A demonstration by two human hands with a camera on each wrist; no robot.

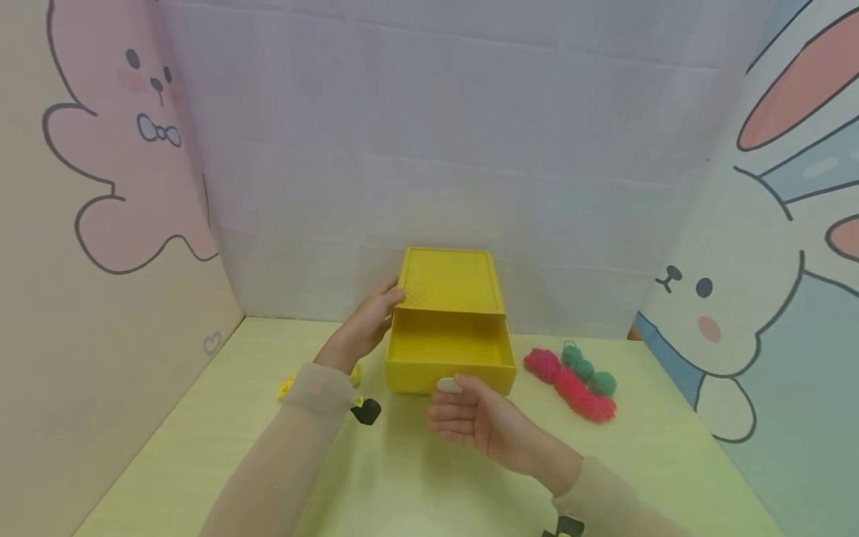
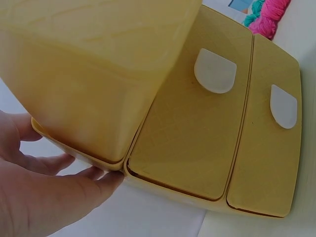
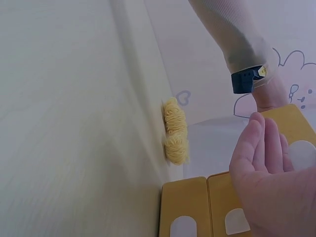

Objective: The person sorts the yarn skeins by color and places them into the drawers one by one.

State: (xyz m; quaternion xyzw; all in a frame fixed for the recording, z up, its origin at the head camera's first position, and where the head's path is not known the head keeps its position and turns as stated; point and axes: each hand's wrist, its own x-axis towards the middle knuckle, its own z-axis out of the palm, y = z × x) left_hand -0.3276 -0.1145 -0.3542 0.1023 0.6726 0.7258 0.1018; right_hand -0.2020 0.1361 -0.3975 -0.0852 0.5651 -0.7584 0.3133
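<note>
A yellow drawer box stands at the back of the table with its top drawer pulled out; the inside shows bare yellow. In the left wrist view, two lower drawers are closed, each with a whitish pull tab. My left hand rests against the box's left side, fingers and thumb along its edge. My right hand is in front of the open drawer, thumb beside its white tab. Its fingers are nearly straight, below the tab.
Pink yarn and green yarn balls lie right of the box. Yellow yarn lies to its left, partly hidden by my left arm in the head view. A pale cloth wall rises behind, with printed side walls.
</note>
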